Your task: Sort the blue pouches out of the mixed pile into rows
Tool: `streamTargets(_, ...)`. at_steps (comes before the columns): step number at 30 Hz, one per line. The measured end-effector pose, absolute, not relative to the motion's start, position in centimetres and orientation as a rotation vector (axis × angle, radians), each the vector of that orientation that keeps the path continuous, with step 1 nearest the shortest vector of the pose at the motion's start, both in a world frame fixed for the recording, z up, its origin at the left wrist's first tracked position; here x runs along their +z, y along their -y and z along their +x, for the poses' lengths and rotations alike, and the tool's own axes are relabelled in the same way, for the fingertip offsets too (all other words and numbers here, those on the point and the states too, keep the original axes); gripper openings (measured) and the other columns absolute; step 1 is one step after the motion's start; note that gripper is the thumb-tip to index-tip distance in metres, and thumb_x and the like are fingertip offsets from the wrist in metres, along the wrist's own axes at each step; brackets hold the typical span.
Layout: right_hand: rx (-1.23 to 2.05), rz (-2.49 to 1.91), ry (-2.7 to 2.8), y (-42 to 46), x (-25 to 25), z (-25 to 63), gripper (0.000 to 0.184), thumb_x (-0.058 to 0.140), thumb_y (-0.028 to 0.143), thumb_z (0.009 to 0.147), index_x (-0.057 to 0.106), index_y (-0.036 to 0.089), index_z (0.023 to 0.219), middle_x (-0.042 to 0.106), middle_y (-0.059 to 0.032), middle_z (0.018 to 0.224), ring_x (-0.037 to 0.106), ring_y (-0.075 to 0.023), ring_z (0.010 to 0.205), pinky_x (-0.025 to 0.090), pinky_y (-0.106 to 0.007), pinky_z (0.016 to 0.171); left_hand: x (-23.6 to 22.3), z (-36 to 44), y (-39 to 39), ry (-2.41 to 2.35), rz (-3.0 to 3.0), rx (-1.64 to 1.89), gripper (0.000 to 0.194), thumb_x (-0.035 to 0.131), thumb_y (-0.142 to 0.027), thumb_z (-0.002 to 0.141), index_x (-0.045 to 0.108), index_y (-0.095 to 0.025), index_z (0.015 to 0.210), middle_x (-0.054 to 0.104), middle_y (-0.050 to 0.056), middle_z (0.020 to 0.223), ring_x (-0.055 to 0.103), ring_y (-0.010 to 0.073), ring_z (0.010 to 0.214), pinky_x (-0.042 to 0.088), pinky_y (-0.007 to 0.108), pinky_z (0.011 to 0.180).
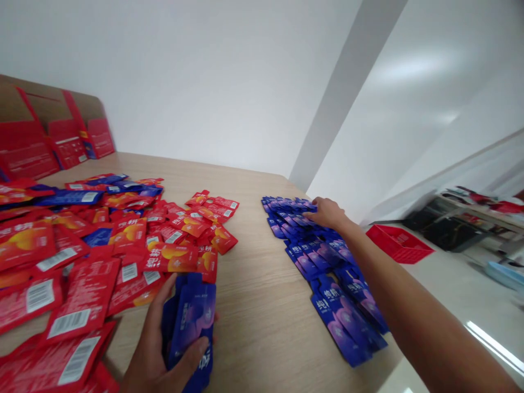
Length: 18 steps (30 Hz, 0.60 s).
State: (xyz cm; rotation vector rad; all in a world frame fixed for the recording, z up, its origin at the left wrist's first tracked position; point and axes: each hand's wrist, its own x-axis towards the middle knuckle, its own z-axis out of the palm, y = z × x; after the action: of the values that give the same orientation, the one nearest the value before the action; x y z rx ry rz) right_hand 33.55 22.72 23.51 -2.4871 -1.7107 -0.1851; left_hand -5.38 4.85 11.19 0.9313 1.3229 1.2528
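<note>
My left hand [158,349] grips a stack of blue sachets [192,319] near the table's front edge, thumb across the top one. My right hand [326,213] reaches far across the table, and its fingers rest on the far end of a long row of blue sachets [327,262] laid overlapping along the right side. Whether those fingers pinch a sachet is not clear. A wide heap of red sachets [82,262] covers the left half of the wooden table [262,305], just beside my left hand.
Flattened red cartons [53,142] lean against the wall at the back left. A red basket [399,243] sits on the floor past the table's right edge, with dark crates and shelves [458,218] beyond it. A bare strip of tabletop runs between the two sachet groups.
</note>
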Motion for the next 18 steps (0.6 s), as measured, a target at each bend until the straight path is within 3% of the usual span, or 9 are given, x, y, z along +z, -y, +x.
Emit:
streamTargets(3,-0.136,-2.038,2.032,-18.1,22.6,27.0,0.047,0.071,0.034,0.099,0.065,0.018,0.142,0.071,-0.0154,0.143,0.068,-0.0294,0.129,0.053,-0.043,0.113,12.7,-5.0,-4.5,-1.194,0.778,1.234,0.130,0.101,-0.039,0.058,0.032,-0.029,0.168,0.085,0.007,0.103,0.083,0.0345,0.090,0.066,0.038,0.079)
streamTargets(5,0.064,-1.416,2.365,-13.9,21.3,22.2,0.053,0.076,0.032,0.095,0.063,0.020,0.144,0.069,-0.0149,0.145,0.067,-0.0299,0.132,0.051,-0.048,0.117,13.4,-4.8,-4.4,-1.146,0.721,1.224,0.132,0.102,-0.034,0.057,0.030,-0.027,0.168,0.085,0.007,0.104,0.083,0.0332,0.088,0.066,0.037,0.078)
streamTargets(8,0.243,-0.973,2.616,-8.4,19.0,16.7,0.073,0.081,0.032,0.093,0.050,0.022,0.158,0.053,-0.0157,0.165,0.053,-0.0306,0.149,0.048,-0.050,0.122,13.6,-5.0,-4.2,-1.116,0.722,1.242,0.118,0.102,-0.033,0.059,0.043,-0.029,0.162,0.080,0.010,0.131,0.082,0.0324,0.102,0.066,0.036,0.084)
streamTargets(11,-0.046,-0.731,2.798,-6.3,17.5,14.3,0.050,0.066,0.024,0.105,0.055,0.021,0.153,0.049,-0.0106,0.171,0.037,-0.0311,0.160,0.033,-0.056,0.132,13.1,-5.3,-4.1,-1.074,0.801,1.216,0.104,0.101,-0.030,0.057,0.059,-0.027,0.151,0.070,0.013,0.149,0.073,0.0360,0.128,0.064,0.037,0.096)
streamTargets(14,-0.335,-0.544,2.819,-6.8,17.4,14.2,0.027,0.051,0.022,0.113,0.067,0.021,0.135,0.067,-0.0038,0.154,0.047,-0.0257,0.151,0.024,-0.052,0.136,12.5,-5.5,-4.5,-1.049,0.848,1.146,0.100,0.103,-0.028,0.051,0.065,-0.027,0.144,0.077,0.011,0.139,0.075,0.0362,0.125,0.065,0.036,0.093)
streamTargets(18,-0.386,-0.573,2.823,-7.2,18.1,15.0,0.022,0.050,0.026,0.114,0.070,0.021,0.121,0.076,-0.0043,0.129,0.062,-0.0225,0.121,0.043,-0.041,0.119,12.3,-5.5,-5.1,-1.028,0.869,1.135,0.084,0.105,-0.038,0.049,0.073,-0.021,0.124,0.085,0.007,0.105,0.082,0.0324,0.098,0.067,0.034,0.081)
